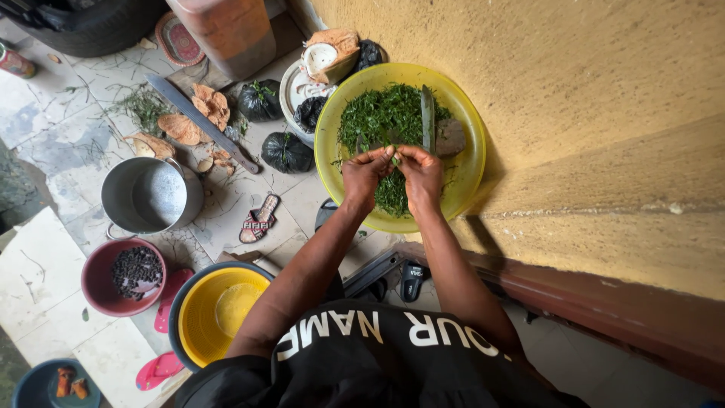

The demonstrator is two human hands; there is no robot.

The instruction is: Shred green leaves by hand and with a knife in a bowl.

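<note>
Both hands, our left hand [365,172] and right hand [421,172], pinch together one green leaf piece [393,156] above the yellow bowl [472,151] of chopped greens [381,117].

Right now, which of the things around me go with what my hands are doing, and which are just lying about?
In use:
left hand and right hand, pinching a bit of green leaf
yellow bowl of chopped greens
knife resting in the bowl

Lying about:
steel pot
machete
red bowl of dark seeds
yellow colander
black bags
sandal
</note>
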